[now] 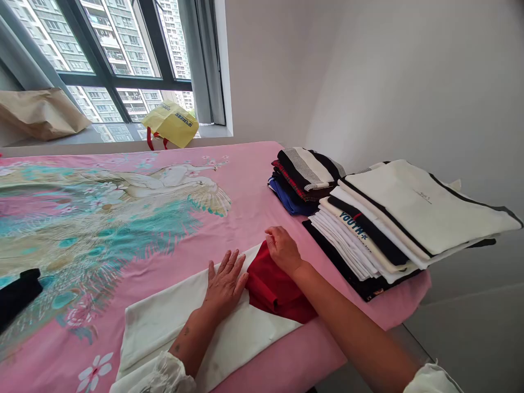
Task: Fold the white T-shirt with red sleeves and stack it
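Observation:
A white garment [164, 311] lies on the pink bedspread near the bed's front edge. At its right end shows a red section [274, 289]; whether this is a separate piece of cloth I cannot tell. My left hand [226, 284] rests flat on the white cloth, fingers spread, its tips beside the red part. At the far edge of the red cloth is my right hand [283, 251], its fingers loosely curved and the thumb apart from them. Nothing shows gripped in either hand.
To the right stands a tall stack of folded clothes [360, 234], topped by a cream garment [426, 202] overhanging the edge. Behind it sits a smaller folded pile [307, 180]. A black item [18, 295] lies far left. A yellow bag [174, 123] and brown paper bag [45, 114] are by the window.

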`<move>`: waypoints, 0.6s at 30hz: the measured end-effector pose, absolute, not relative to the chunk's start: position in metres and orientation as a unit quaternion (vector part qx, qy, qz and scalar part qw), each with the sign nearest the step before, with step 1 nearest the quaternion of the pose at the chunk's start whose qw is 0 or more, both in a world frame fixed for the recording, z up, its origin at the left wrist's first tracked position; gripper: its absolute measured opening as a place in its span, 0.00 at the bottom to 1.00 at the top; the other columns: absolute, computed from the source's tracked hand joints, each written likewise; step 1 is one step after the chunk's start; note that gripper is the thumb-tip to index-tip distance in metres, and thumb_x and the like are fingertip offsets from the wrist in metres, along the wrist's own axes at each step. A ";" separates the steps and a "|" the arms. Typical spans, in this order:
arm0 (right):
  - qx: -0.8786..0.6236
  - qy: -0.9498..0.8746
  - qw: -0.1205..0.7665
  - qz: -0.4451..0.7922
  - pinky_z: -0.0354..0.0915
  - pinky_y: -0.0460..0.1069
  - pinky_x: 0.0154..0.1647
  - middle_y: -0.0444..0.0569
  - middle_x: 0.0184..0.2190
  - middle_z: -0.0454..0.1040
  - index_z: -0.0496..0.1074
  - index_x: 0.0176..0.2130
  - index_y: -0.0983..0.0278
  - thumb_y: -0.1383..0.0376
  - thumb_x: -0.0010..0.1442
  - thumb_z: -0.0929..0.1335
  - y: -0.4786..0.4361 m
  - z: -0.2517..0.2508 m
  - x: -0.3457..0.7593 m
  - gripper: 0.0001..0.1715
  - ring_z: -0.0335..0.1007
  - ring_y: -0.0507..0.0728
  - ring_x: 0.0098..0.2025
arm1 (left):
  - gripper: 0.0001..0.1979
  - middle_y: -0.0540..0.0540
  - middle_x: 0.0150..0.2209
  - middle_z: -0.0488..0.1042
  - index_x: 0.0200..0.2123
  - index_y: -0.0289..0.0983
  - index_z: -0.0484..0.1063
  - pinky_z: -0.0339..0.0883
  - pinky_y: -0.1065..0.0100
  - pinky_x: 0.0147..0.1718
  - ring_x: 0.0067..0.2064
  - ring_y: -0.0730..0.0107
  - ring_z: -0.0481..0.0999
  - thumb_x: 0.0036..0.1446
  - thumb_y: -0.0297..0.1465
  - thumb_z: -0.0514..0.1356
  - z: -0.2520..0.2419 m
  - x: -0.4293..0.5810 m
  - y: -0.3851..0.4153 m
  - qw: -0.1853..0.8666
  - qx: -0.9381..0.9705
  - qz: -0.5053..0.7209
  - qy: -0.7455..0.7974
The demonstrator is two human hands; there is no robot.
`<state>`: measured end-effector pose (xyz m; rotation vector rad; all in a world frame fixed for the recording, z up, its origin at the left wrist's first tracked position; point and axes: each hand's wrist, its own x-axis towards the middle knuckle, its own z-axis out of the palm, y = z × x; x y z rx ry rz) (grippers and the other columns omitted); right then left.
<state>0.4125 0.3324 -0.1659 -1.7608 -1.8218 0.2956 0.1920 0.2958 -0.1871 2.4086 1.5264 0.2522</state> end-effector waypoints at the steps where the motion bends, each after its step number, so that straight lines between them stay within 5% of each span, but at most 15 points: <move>1: -0.620 -0.723 0.280 0.122 0.53 0.52 0.60 0.50 0.54 0.68 0.64 0.53 0.61 0.62 0.65 0.58 0.329 -0.170 0.411 0.18 0.60 0.55 0.58 | 0.29 0.46 0.68 0.46 0.65 0.45 0.51 0.30 0.38 0.61 0.68 0.56 0.43 0.64 0.46 0.40 -0.188 0.189 0.297 0.133 0.847 0.080 0.508; 5: -0.587 -0.758 0.215 0.185 0.44 0.61 0.65 0.54 0.60 0.62 0.63 0.57 0.64 0.60 0.62 0.62 0.325 -0.187 0.420 0.25 0.51 0.61 0.64 | 0.32 0.45 0.68 0.46 0.65 0.44 0.50 0.30 0.38 0.61 0.68 0.53 0.44 0.59 0.43 0.49 -0.188 0.179 0.298 0.150 0.871 0.017 0.467; 9: -0.606 -0.728 0.268 0.179 0.50 0.57 0.64 0.55 0.60 0.62 0.61 0.59 0.65 0.61 0.64 0.58 0.315 -0.176 0.435 0.25 0.53 0.58 0.63 | 0.35 0.42 0.67 0.51 0.65 0.40 0.51 0.36 0.39 0.61 0.68 0.53 0.46 0.52 0.29 0.52 -0.173 0.178 0.288 0.149 0.879 0.058 0.450; 14: -0.590 -0.715 0.331 0.176 0.60 0.54 0.56 0.49 0.45 0.73 0.70 0.44 0.62 0.68 0.60 0.58 0.268 -0.154 0.449 0.16 0.66 0.56 0.51 | 0.22 0.42 0.52 0.71 0.52 0.40 0.65 0.54 0.52 0.58 0.55 0.61 0.68 0.54 0.23 0.50 -0.159 0.198 0.266 0.099 0.914 0.163 0.359; 18: -0.644 -0.690 0.286 0.167 0.63 0.52 0.50 0.48 0.39 0.73 0.70 0.36 0.62 0.75 0.50 0.61 0.229 -0.147 0.468 0.15 0.67 0.57 0.45 | 0.16 0.44 0.41 0.73 0.38 0.38 0.68 0.62 0.59 0.47 0.44 0.62 0.70 0.50 0.17 0.49 -0.162 0.210 0.265 0.060 0.911 0.170 0.372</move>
